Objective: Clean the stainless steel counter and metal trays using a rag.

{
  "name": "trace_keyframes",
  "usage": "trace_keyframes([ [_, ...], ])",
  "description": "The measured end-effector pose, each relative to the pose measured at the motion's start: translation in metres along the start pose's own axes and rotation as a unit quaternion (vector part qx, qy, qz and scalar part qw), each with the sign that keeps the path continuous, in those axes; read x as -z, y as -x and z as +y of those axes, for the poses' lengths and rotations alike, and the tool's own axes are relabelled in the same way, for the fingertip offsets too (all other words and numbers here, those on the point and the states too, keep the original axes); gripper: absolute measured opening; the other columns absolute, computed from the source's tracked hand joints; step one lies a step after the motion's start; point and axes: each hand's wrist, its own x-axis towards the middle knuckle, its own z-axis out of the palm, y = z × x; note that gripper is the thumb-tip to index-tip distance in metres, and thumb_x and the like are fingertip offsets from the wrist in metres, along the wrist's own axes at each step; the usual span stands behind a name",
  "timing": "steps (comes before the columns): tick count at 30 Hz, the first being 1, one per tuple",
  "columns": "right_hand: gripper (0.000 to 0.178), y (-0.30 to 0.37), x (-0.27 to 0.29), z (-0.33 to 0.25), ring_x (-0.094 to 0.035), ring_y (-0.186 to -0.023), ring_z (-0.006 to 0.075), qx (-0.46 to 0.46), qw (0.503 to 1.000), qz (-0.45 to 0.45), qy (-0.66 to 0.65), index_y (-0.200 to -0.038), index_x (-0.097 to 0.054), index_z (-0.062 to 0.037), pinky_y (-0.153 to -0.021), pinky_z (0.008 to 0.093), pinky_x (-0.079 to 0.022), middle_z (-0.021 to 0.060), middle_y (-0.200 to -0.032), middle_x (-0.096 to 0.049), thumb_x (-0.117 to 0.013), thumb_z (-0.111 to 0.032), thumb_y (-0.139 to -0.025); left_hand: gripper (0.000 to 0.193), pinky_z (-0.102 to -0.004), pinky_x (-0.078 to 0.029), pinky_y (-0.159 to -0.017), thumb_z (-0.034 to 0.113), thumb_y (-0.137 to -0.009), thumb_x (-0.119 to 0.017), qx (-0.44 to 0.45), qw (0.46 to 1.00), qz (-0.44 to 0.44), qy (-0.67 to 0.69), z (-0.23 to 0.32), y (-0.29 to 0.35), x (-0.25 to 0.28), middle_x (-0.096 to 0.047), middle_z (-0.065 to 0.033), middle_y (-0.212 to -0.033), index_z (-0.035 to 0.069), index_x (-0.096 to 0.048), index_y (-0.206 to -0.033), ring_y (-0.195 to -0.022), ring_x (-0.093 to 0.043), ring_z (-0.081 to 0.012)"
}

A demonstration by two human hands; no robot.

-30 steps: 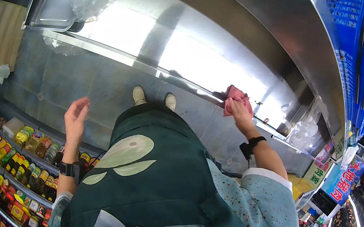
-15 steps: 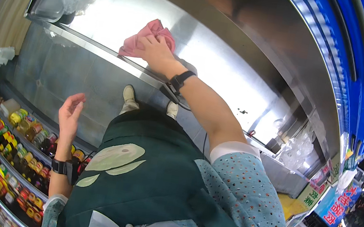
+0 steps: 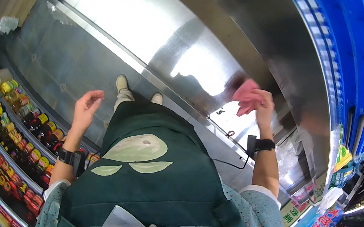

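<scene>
Our steel worktop [image 3: 158, 27] slants across twelve o'clock — the pink cloth [image 3: 246, 95] over it at two, pinched in our right grip [image 3: 265, 109]. It should handle light and limp, best held by a bunched fold; our left grip [image 3: 87, 109] is empty at nine, thumb and fingers apart.

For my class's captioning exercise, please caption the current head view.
Right hand gripping a pink cloth over a shiny metal counter, left hand empty.

The cloth [image 3: 246, 95] looks matt, the metal counter [image 3: 135, 21] glossy.
</scene>
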Motion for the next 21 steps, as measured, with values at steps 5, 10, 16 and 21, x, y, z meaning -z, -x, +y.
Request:
trace_keyframes([
  [5,0.036,-0.016,0.058,0.02,-0.061,-0.09,0.0137,-0.101,0.957,0.247,-0.112,-0.118,-0.057,-0.0001,-0.079,0.0259,-0.049,0.0088,-0.106,-0.064,-0.054,0.008,-0.084,0.025,-0.0293,-0.046,-0.091,0.006,-0.089,-0.056,0.004,0.999,0.047,-0.007,-0.015,0.015,0.013,-0.064,-0.009,-0.107,-0.003,-0.059,-0.113,-0.101,-0.06,-0.0166],
  [10,0.031,-0.107,-0.005,-0.028,-0.059,-0.094,0.0221,-0.272,0.898,0.341,0.052,-0.113,-0.059,-0.0022,-0.085,0.0322,-0.047,0.013,-0.106,-0.061,-0.055,-0.001,-0.083,0.025,-0.0287,-0.046,-0.09,0.003,-0.089,-0.056,0.046,0.994,0.096,0.023,-0.037,0.04,0.015,-0.064,-0.0085,-0.106,-0.003,-0.059,-0.113,-0.101,-0.06,-0.0165],
  [16,0.024,-0.201,-0.123,-0.091,-0.051,-0.097,0.0324,-0.054,0.993,0.1,-0.01,-0.097,-0.064,-0.0081,-0.086,0.0399,-0.041,0.0165,-0.105,-0.053,-0.052,-0.002,-0.078,0.025,-0.0284,-0.045,-0.09,0.001,-0.089,-0.055,0.066,0.993,0.093,0.031,-0.051,0.049,0.012,-0.063,-0.0078,-0.106,-0.002,-0.058,-0.113,-0.099,-0.06,-0.0158],
  [21,0.027,-0.127,-0.137,-0.068,-0.057,-0.095,0.0257,0.273,0.923,-0.028,0.271,-0.101,-0.07,-0.016,-0.083,0.0384,-0.044,0.0121,-0.1,-0.063,-0.06,-0.007,-0.078,0.025,-0.0288,-0.045,-0.091,0.001,-0.089,-0.055,0.055,0.993,0.092,0.038,-0.031,0.036,0.016,-0.063,-0.0075,-0.106,-0.002,-0.058,-0.114,-0.1,-0.06,-0.0156],
])
